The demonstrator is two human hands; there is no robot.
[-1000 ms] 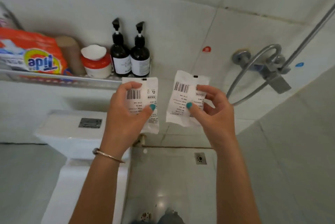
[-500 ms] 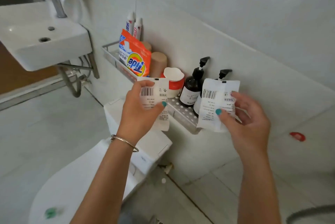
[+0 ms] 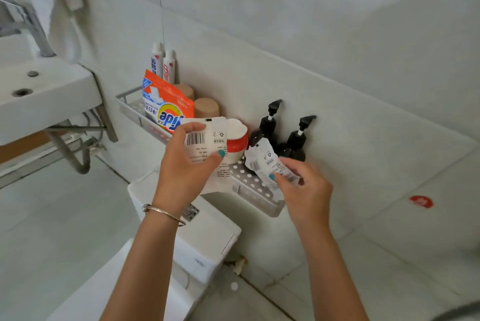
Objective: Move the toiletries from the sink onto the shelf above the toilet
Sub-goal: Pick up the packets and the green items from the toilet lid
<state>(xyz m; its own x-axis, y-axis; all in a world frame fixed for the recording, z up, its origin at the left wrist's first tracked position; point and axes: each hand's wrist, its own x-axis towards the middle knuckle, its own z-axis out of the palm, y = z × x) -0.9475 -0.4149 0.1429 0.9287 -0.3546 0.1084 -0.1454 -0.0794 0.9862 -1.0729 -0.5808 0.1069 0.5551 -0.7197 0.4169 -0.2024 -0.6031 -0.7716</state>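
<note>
**Sachets nearing a crowded shelf: slips and knock-overs are the risk**

Sachets, 2 of them, are being held over the shelf above the toilet tank. The left hand is pinching the left sachet upright between thumb and curled fingers, just in front of the red-and-white jar. The right hand is pinching the right sachet, tilted, with its upper end touching or nearly touching the nearer of the 2 black pump bottles; I cannot tell which.

What could go wrong, as I judge it:

- Free space is lying only at the shelf's end under the right hand. Pushing the tilted sachet in could be nudging the pump bottles, which are standing tall and narrow against the wall.
- Both packets are looking thin and light, held by small pinches. Letting go too near the low front rim could be sending 1 sliding off onto the tank or floor below the hands.
- Beyond the left hand, the jar, the 2 tan cups and the orange detergent bag are filling the shelf, so the left sachet is likely needing to lie on top of something or wait for the right-hand spot.
- With both hands occupied, neither is free to steady a tipping bottle.
</note>
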